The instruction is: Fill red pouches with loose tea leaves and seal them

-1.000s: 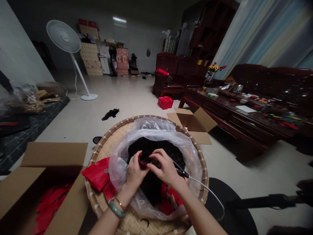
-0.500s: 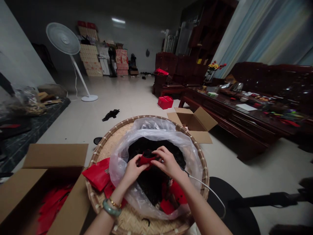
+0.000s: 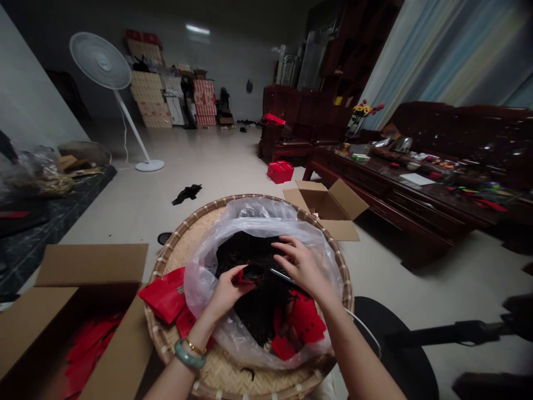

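Note:
My left hand [image 3: 226, 293] is closed on a small red packet [image 3: 245, 276], whose open mouth shows something dark inside. Just to its right, my right hand [image 3: 297, 264] has its upper fingers spread. Tucked beneath that palm is a thin metal-tipped tool [image 3: 282, 275]; its handle is hidden by the hand. A white cord [image 3: 368, 328] emerges from behind my right forearm. Both hands are over a clear plastic bag [image 3: 195, 283] holding loose black material [image 3: 256, 319]. Red packets [image 3: 306, 319] lie at the bag's right side. The bag sits in a round woven basket [image 3: 183, 233].
More red packets [image 3: 164, 294] rest on the basket's left rim. An open cardboard box [image 3: 120, 347] with red pieces stands left. Another open box [image 3: 345, 205] is beyond the basket, beside a dark wooden table [image 3: 400, 205]. A black round base [image 3: 400, 344] stands right; a white fan [image 3: 139, 136] stands far left.
My right hand has come off the red packet and moved up and right, its fingers spreading and the metal tool showing more. My left hand still holds the packet. The view has shifted slightly.

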Demonstrator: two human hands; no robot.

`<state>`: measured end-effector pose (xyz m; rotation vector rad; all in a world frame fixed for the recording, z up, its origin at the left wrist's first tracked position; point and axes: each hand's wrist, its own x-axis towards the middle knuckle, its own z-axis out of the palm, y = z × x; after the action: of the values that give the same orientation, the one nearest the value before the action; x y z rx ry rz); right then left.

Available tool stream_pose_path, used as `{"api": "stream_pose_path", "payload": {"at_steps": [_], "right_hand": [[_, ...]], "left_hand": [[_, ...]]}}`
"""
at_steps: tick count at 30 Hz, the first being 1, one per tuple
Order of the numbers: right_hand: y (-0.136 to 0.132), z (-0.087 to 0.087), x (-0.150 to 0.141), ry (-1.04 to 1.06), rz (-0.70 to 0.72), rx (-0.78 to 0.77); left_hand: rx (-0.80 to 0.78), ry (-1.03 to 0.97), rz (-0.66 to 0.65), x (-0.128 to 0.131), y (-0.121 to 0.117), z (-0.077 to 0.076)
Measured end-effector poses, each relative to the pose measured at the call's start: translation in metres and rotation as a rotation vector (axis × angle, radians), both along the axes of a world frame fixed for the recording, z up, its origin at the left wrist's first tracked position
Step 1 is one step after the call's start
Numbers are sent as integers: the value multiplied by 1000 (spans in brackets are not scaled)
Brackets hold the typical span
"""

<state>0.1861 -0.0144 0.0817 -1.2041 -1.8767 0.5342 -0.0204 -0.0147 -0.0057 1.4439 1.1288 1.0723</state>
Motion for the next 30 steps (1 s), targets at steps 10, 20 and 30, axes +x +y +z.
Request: {"api": "stream_pose_path", "payload": {"at_steps": [10,20,30], "right_hand": [[-15,-13,-30,-371,326,63],[-12,-23,-40,-508,255,81],[-9,-23,-41,-464,307,27]], "left_hand": [[7,48,27,3,-2,6],[43,121,47,4,-1,-5],[35,121,36,5,-1,-6]]}}
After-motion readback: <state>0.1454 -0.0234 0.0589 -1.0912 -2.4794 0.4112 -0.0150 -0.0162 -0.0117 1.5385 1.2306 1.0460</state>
